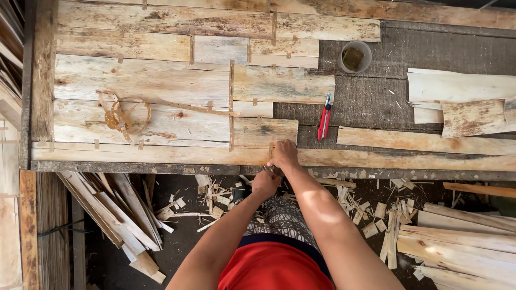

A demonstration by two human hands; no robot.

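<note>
At the near edge of the surface (376, 96), the right hand (283, 154) pressed down on a long veneer strip (161, 154) that ran along that edge, its grip closed with the fingers curled onto the wood where a short upright sliver (271, 150) met the strip. Just below it, off the edge, the left hand (265, 183) sat bunched into a closed grip; something small may have been pinched in it, but I could not tell what. The two hands were near each other, not touching.

Pale veneer sheets (145, 80) covered the left part of the surface, laid side by side and joined by thin strips, one of them a vertical batten (231, 104). On these sheets, well to the left of the hands, lay a coil (129, 115) of thin wood band. A red cutter (324, 116) lay on the bare dark boards just up and right of the right hand, and a round cup (355, 56) stood farther back. More sheets (462, 102) lay at the right. Offcuts (376, 215) littered the floor (188, 236) below.
</note>
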